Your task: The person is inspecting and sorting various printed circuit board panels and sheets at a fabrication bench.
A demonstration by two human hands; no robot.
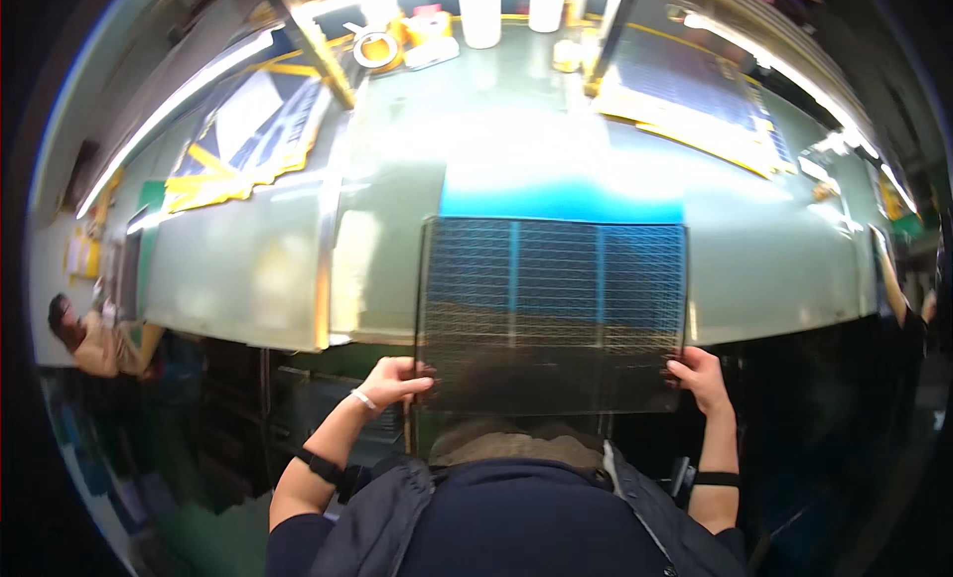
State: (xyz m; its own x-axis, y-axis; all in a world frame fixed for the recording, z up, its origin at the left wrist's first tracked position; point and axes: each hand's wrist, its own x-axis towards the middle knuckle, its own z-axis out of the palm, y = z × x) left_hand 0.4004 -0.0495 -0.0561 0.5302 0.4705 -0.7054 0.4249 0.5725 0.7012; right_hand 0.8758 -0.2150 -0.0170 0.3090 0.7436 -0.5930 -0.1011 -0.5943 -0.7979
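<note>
both hands [397,381] [702,379], pinched closed, grip opposite sides of a dark lined panel [556,309] by a pale table [389,245].

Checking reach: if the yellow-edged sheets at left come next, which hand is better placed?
Left hand, probably: nearer those yellow-edged sheets, though both it and the right hand hold the dark gridded panel.

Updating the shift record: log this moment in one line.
left hand: grips dark lined panel, left edge | right hand: grips right edge | table: partly behind panel
</note>
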